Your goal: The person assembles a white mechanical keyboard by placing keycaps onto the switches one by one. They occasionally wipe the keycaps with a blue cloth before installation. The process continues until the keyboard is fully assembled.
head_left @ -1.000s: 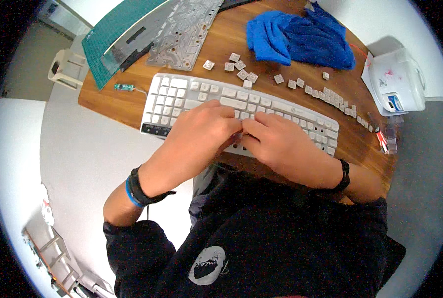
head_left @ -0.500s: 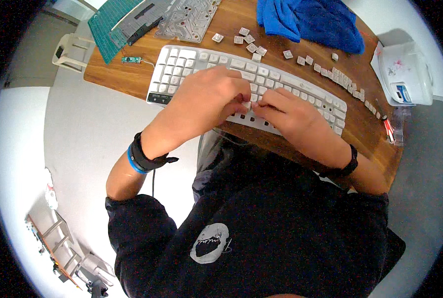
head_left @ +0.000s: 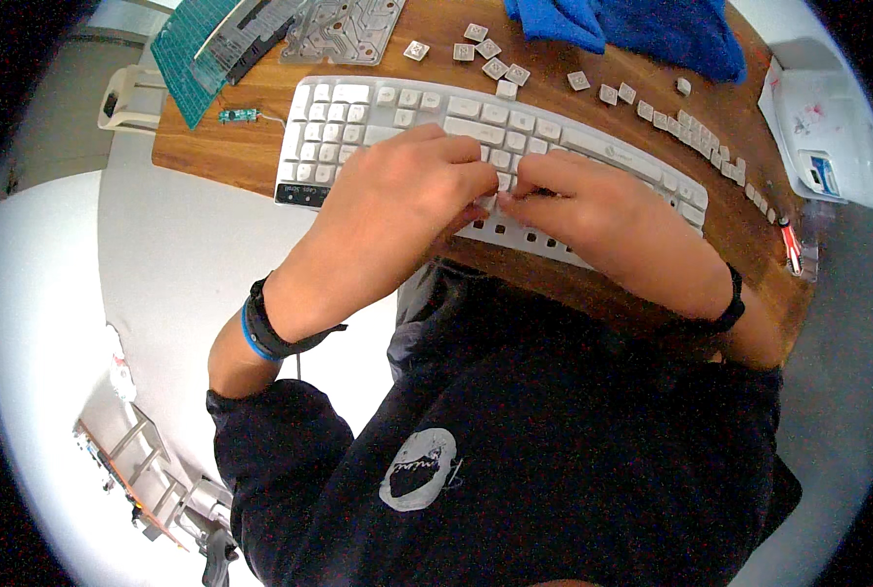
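Observation:
A white keyboard (head_left: 608,157) lies across the table before me, its number pad at the left. Along its near edge are dark square openings (head_left: 501,229) with no caps over them. Over the middle of the near rows, my left hand (head_left: 402,186) has its thumb and fingers bent together in a pinch. Right beside it, my right hand (head_left: 598,201) is pinched too, the fingertips of both hands nearly meeting. Whatever lies between the fingertips is too small and hidden to make out. Loose white keycaps (head_left: 493,68) are scattered beyond the keyboard, and a row of them (head_left: 706,142) curves off to the right.
At the back left are a green cutting mat (head_left: 184,73), a grey circuit sheet (head_left: 344,29) and a small green circuit board (head_left: 239,115). Blue cloth (head_left: 652,39) lies at the back. Toward the right are a red-handled tool (head_left: 791,245) and a clear plastic box (head_left: 823,122).
My view has shifted slightly, so the table and keyboard appear larger and moved in the picture. Both hands stay pinched over about the same spot of the keyboard.

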`<move>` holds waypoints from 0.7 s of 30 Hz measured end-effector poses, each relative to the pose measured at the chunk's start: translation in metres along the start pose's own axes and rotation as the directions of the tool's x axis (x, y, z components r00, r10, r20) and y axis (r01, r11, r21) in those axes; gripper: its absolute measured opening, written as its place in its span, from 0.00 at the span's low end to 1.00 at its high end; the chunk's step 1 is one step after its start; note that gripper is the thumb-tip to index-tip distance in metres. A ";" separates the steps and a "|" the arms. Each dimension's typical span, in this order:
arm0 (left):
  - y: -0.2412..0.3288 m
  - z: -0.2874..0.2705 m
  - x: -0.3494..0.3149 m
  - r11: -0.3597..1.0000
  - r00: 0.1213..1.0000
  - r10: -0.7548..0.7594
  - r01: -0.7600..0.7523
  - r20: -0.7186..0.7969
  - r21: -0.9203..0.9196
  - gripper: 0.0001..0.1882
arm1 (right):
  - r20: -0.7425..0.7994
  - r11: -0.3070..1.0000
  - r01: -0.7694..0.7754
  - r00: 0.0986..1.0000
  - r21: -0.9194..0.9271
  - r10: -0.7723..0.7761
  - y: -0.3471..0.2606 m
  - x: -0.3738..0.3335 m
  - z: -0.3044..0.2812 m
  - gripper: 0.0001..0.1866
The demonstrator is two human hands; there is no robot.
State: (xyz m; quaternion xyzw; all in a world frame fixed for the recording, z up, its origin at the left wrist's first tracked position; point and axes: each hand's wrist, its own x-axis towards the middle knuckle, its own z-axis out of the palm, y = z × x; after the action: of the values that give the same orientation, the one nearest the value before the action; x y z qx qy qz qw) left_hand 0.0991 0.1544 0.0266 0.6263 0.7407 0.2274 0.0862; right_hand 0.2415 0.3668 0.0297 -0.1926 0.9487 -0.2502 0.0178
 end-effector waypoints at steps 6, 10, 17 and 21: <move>0.003 -0.006 0.008 1.000 0.998 -0.002 0.002 0.070 0.010 0.08 | -0.004 0.999 0.040 0.999 0.017 -0.040 0.005 0.004 -0.003 0.09; 0.006 -0.005 0.012 1.000 0.995 0.000 0.000 0.103 0.008 0.08 | 0.015 0.996 0.081 0.997 0.026 -0.081 0.009 0.006 -0.007 0.08; 0.008 -0.007 0.012 1.000 0.992 -0.013 0.012 0.125 0.008 0.07 | 0.197 0.999 0.035 0.980 0.006 -0.035 0.003 0.010 -0.028 0.15; 0.013 -0.003 0.007 1.000 0.996 -0.029 0.028 0.088 0.013 0.08 | 0.170 0.996 0.087 0.982 -0.001 -0.085 0.006 0.008 -0.028 0.16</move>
State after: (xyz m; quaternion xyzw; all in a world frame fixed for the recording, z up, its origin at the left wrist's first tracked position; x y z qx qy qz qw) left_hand 0.1078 0.1615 0.0358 0.6255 0.7463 0.1942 0.1184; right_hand 0.2280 0.3816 0.0516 -0.2539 0.9356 -0.2292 0.0869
